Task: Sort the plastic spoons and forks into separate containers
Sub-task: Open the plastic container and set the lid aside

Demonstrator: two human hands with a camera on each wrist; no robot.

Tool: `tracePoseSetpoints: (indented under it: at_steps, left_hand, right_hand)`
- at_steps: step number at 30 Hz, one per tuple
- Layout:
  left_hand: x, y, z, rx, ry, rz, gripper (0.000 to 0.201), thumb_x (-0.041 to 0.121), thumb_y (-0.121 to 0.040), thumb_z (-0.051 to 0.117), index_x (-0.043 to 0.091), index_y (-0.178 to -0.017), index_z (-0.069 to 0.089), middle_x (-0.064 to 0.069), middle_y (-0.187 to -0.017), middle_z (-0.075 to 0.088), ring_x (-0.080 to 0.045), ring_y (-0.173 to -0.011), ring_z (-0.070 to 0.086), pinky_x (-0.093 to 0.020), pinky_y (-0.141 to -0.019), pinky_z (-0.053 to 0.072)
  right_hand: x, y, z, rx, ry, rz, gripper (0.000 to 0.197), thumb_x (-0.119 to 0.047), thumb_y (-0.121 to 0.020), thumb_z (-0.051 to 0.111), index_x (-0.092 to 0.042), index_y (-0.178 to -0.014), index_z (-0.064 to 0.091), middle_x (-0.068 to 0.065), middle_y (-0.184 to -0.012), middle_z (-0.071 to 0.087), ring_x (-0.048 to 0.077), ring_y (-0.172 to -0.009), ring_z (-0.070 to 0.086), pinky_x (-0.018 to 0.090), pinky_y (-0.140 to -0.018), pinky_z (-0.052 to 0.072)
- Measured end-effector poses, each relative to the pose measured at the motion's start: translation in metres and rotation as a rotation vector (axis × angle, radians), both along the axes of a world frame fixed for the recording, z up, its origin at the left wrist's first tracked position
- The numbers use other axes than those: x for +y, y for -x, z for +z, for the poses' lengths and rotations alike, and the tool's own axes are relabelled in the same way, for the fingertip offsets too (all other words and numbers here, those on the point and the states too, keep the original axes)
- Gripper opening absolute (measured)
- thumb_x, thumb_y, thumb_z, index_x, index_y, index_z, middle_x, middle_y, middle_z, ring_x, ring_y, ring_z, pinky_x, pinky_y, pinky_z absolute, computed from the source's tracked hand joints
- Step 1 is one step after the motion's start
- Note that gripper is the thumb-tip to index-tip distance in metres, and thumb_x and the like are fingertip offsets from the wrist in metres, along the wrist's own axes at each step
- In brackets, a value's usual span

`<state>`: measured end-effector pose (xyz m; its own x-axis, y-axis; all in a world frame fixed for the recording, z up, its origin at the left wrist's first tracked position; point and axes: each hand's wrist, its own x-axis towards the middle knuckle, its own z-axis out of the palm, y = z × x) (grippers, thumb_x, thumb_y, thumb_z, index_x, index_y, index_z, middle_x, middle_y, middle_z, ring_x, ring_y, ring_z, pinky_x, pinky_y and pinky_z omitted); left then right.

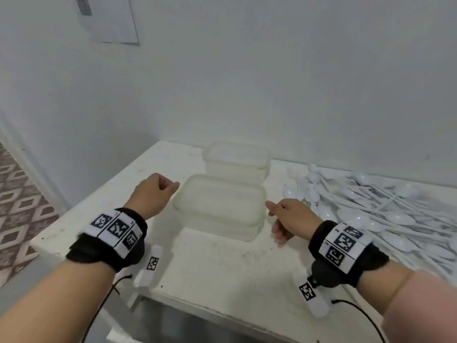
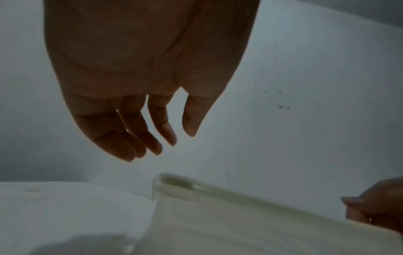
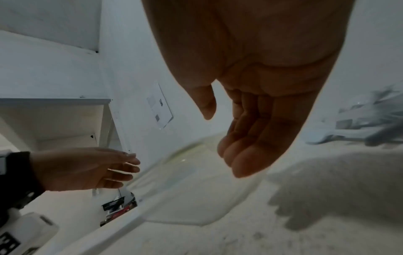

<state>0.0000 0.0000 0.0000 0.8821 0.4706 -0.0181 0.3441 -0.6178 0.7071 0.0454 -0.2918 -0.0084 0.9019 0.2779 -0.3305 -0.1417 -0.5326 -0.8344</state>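
While our left hand (image 1: pixel 154 194) and right hand (image 1: pixel 290 217) hover empty with loosely curled fingers, the near container (image 1: pixel 220 206) sits mid-frame between them. The cutlery pile (image 1: pixel 376 206) lies at right, beyond our right hand.

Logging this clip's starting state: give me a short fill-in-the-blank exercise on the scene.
1. The pile of white plastic cutlery lies to the ____ of the containers.
2. Both translucent containers, near and far, are ____.
3. The left hand and right hand hold ____.

Missing words: right; empty; nothing
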Motion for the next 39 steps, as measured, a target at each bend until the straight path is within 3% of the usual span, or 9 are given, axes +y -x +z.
tracePoseSetpoints:
  at_steps: [6,10,15,17,22,25,29,33,39]
  left_hand:
    - [0.006,-0.040,-0.007,0.307,0.010,-0.104,0.051,0.052,-0.096,0.047,0.007,-0.113,0.065,-0.008,-0.113,0.067,-0.026,-0.101,0.062,-0.035,-0.095,0.046]
    - [-0.005,-0.051,-0.009,0.388,-0.019,-0.119,0.060,0.050,-0.101,0.035,-0.003,-0.114,0.060,-0.017,-0.120,0.062,-0.032,-0.111,0.057,-0.035,-0.092,0.040]
    - [0.006,-0.058,-0.020,0.415,0.092,-0.132,0.059,0.059,-0.095,0.042,0.006,-0.111,0.062,-0.008,-0.112,0.065,-0.029,-0.109,0.059,-0.034,-0.096,0.039]
    - [0.015,-0.061,-0.026,0.419,0.318,-0.163,0.062,0.063,-0.088,0.052,0.005,-0.103,0.069,-0.011,-0.109,0.071,-0.031,-0.102,0.066,-0.039,-0.099,0.045]
    - [0.018,-0.068,-0.030,0.381,0.634,-0.148,0.045,0.033,-0.098,0.048,-0.004,-0.089,0.071,-0.017,-0.088,0.074,-0.023,-0.068,0.072,-0.027,-0.057,0.057]
    - [0.021,-0.068,-0.027,0.408,0.685,-0.210,0.045,0.046,-0.077,0.069,0.002,-0.083,0.078,-0.017,-0.098,0.074,-0.024,-0.078,0.073,-0.029,-0.064,0.057]
    - [0.030,-0.071,-0.029,0.417,0.733,-0.275,0.103,0.059,-0.027,0.093,0.002,-0.110,0.070,-0.015,-0.111,0.072,-0.024,-0.094,0.072,-0.027,-0.070,0.058]
    - [0.032,-0.072,-0.032,0.421,0.690,-0.318,0.108,0.068,-0.028,0.089,0.010,-0.117,0.066,-0.007,-0.114,0.072,-0.020,-0.101,0.070,-0.026,-0.078,0.057]
    - [0.031,-0.076,-0.042,0.359,0.608,-0.261,0.075,0.065,-0.068,0.073,0.009,-0.117,0.065,-0.009,-0.111,0.073,-0.026,-0.105,0.068,-0.035,-0.095,0.052]
  right_hand:
    - [0.006,-0.024,-0.008,0.066,0.013,0.022,0.047,-0.047,-0.096,0.047,-0.002,-0.087,0.055,0.017,-0.073,0.067,0.032,-0.062,0.065,0.041,-0.069,0.060]
    - [0.008,-0.034,-0.013,0.156,-0.099,0.027,0.045,-0.040,-0.094,0.056,-0.001,-0.073,0.054,0.019,-0.067,0.066,0.036,-0.064,0.067,0.049,-0.074,0.059]
    - [0.005,-0.043,-0.015,0.310,-0.306,-0.023,0.032,-0.024,-0.091,0.064,-0.004,-0.070,0.049,0.017,-0.064,0.060,0.027,-0.056,0.064,0.038,-0.066,0.060]
    - [0.006,-0.045,-0.018,0.353,-0.361,-0.033,0.030,-0.020,-0.090,0.065,-0.006,-0.071,0.048,0.012,-0.058,0.057,0.024,-0.052,0.061,0.035,-0.065,0.059]
    - [0.004,-0.050,-0.025,0.409,-0.437,-0.022,0.029,-0.019,-0.088,0.067,-0.009,-0.072,0.046,0.011,-0.057,0.055,0.024,-0.053,0.057,0.034,-0.061,0.054]
    - [0.003,-0.050,-0.030,0.398,-0.461,-0.013,0.025,-0.022,-0.088,0.067,-0.008,-0.078,0.048,0.013,-0.064,0.054,0.023,-0.055,0.056,0.031,-0.057,0.053]
    - [0.001,-0.047,-0.032,0.373,-0.494,-0.004,0.025,-0.025,-0.089,0.064,-0.005,-0.091,0.049,0.016,-0.071,0.053,0.022,-0.056,0.055,0.029,-0.055,0.052]
    - [0.001,-0.043,-0.027,0.306,-0.509,-0.032,0.029,-0.020,-0.090,0.061,-0.006,-0.068,0.049,0.012,-0.061,0.060,0.019,-0.052,0.055,0.027,-0.051,0.050]
    - [0.002,-0.041,-0.025,0.258,-0.419,-0.063,0.029,-0.026,-0.086,0.066,-0.006,-0.078,0.047,0.019,-0.067,0.055,0.022,-0.048,0.052,0.032,-0.048,0.048]
